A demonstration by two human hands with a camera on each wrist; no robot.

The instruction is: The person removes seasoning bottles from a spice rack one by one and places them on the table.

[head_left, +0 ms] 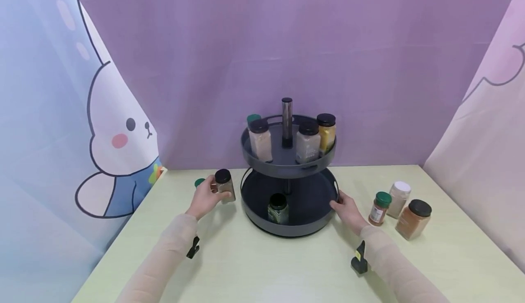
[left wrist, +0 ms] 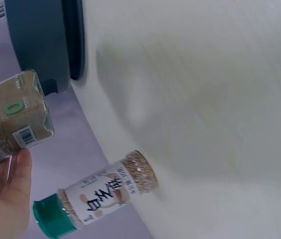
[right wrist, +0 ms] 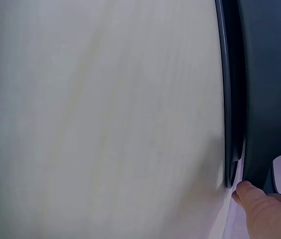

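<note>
My left hand [head_left: 206, 197] grips a square spice jar with a black lid [head_left: 225, 187], just left of the rack. The left wrist view shows brown powder in this spice jar [left wrist: 18, 112], its bottom off the table. Close by stands a green-capped seasoning bottle [left wrist: 98, 196], mostly behind my hand in the head view. At the right side of a dark two-tier rack [head_left: 283, 231], my right hand [head_left: 348, 211] holds the lower tray's rim by its handle cutout, thumb [right wrist: 252, 196] against the outer wall. A dark jar [head_left: 278, 209] stands on the lower tray.
The upper tray [head_left: 283, 170] bears several jars, among them a pale one [head_left: 260, 142] and a yellow one [head_left: 326, 132]. Right of my right hand stand a green-lidded jar [head_left: 379, 209], a white-lidded jar [head_left: 398, 199] and an orange-brown jar [head_left: 412, 223]. A purple curtain hangs behind.
</note>
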